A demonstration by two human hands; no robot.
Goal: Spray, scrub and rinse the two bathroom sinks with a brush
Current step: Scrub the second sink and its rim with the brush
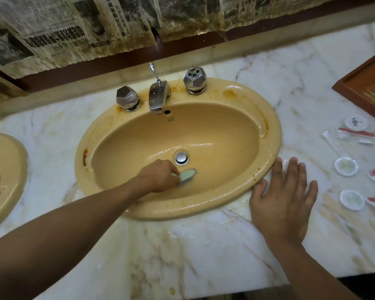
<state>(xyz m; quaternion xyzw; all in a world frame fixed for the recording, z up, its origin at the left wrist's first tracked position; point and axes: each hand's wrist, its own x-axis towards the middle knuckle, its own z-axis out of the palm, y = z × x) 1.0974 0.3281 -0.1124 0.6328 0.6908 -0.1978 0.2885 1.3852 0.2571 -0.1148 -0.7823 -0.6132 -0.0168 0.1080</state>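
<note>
scrub stage | your left hand (160, 174) grips brush (187, 174) in right-hand sink (266, 118) (rim stains remain) | right hand (284, 193) flat, fingers spread, on counter (193, 245) | rinse pending

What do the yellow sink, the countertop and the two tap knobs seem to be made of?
The sink looks like glazed ceramic: smooth tan gloss with wet highlights. The countertop looks like polished marble, white with brown-grey veins, possibly imitation. The tap knobs look like chromed metal: faceted, mirror-bright.

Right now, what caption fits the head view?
Left hand holds a green brush in the sink, by the drain; right hand rests flat on the counter.
</note>
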